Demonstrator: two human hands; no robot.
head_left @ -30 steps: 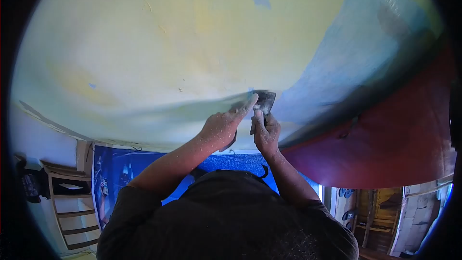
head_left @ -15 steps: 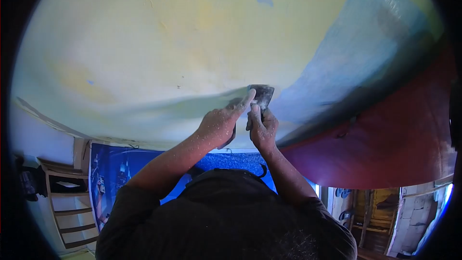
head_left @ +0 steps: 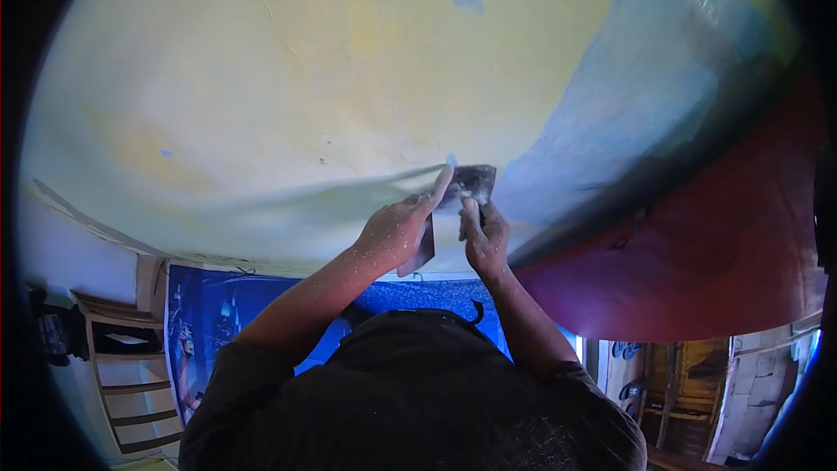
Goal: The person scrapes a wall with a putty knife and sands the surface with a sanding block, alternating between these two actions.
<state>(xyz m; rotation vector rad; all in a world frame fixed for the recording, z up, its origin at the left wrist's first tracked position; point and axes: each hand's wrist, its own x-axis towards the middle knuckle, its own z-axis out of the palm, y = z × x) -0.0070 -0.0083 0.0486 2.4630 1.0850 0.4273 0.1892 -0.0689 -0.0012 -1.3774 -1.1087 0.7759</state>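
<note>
Both my hands are raised against a yellowish ceiling (head_left: pixel 288 78) and are speckled with white dust. My right hand (head_left: pixel 485 235) grips the handle of a scraper (head_left: pixel 476 180), whose dark blade lies flat on the ceiling where the yellow meets a blue patch (head_left: pixel 628 96). My left hand (head_left: pixel 397 231) stretches its index finger onto the blade. In its palm it also holds a second dark flat blade (head_left: pixel 425 247), which hangs below the fingers.
A dark red surface (head_left: pixel 697 253) adjoins the blue patch on the right. A blue poster (head_left: pixel 209 314) and wooden shelves (head_left: pixel 131 384) show at lower left, and a wooden doorway (head_left: pixel 689 392) at lower right. My own head and dark shirt (head_left: pixel 410 401) fill the bottom.
The scraper and both hands slid a little up along the ceiling, then came back. The flat blade under my left hand now shows more clearly.
</note>
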